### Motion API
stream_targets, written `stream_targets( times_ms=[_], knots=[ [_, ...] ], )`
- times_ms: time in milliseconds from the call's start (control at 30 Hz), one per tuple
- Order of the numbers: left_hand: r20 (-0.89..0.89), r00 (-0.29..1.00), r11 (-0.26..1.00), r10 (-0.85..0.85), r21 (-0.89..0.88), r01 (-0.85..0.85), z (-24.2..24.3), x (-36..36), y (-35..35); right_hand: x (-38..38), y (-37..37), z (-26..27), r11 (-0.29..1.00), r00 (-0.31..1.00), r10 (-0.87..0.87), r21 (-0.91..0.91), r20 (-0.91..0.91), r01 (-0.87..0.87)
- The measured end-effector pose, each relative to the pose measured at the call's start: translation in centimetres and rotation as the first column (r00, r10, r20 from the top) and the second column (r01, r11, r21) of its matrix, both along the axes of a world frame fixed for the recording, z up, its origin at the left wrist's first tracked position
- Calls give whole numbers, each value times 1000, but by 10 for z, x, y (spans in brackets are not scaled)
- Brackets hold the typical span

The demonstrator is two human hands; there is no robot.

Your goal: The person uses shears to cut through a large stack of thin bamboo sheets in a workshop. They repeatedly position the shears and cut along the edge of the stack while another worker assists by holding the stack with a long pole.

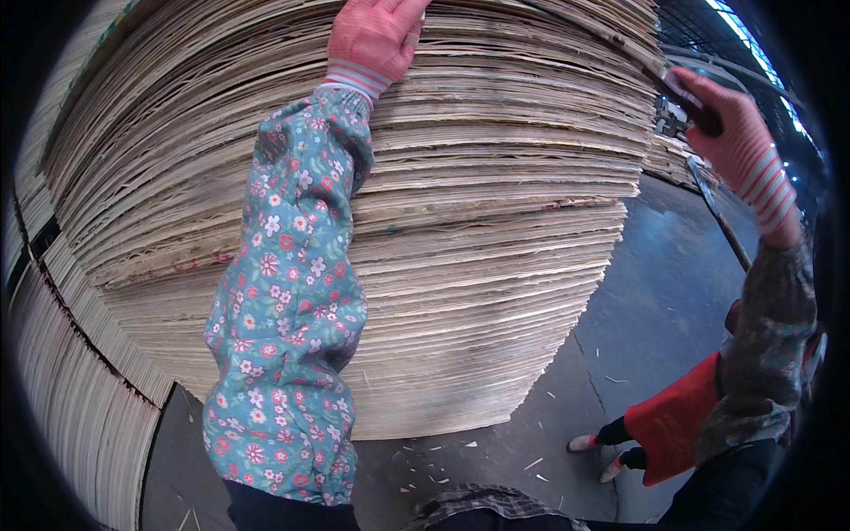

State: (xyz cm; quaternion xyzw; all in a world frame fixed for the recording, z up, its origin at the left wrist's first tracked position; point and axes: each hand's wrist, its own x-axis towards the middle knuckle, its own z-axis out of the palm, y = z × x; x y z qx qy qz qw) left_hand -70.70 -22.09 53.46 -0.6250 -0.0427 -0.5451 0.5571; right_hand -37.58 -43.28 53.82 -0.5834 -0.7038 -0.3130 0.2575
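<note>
A tall stack of thin wood veneer sheets [465, 265] fills the view in front of me, its rough edges facing me. My left hand [372, 40], in a pink knitted glove with a striped cuff, is at the upper part of the stack; its fingertips are cut off by the top edge, and a small pale piece shows beside the thumb. At the upper right my right hand [730, 119], gloved alike, grips the dark handle of a long thin tool [690, 103], whose pale shaft runs up and left along the stack. The tool's far end is not clear.
More veneer stacks [80, 372] stand close at the left. Wood splinters lie on the dark concrete floor [637, 265]. Another person in a red apron [677, 418] stands at the lower right. A long pole [720, 212] slants behind my right forearm, near another low stack.
</note>
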Motion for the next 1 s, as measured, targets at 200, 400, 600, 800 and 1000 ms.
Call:
stream_targets(
  times_ms=[200,400,600,800,1000],
  knots=[
    [-1,995,995,99,12,-99,3,-8,-10,68,64,86,799,803,589,-216,90,-561],
    [-30,998,998,57,-12,-58,-1,20,-4,-8,68,36,980,910,125,95,396,-176],
    [-16,967,966,255,-33,-255,7,-22,-13,-89,36,12,992,992,-114,-47,56,117],
    [0,954,953,300,-45,-300,5,-21,-17,-100,30,-8,989,988,-149,-15,-32,149],
    [36,968,965,248,-102,-244,2,-16,-13,-94,37,-18,993,988,-115,3,-100,116]
  ],
)
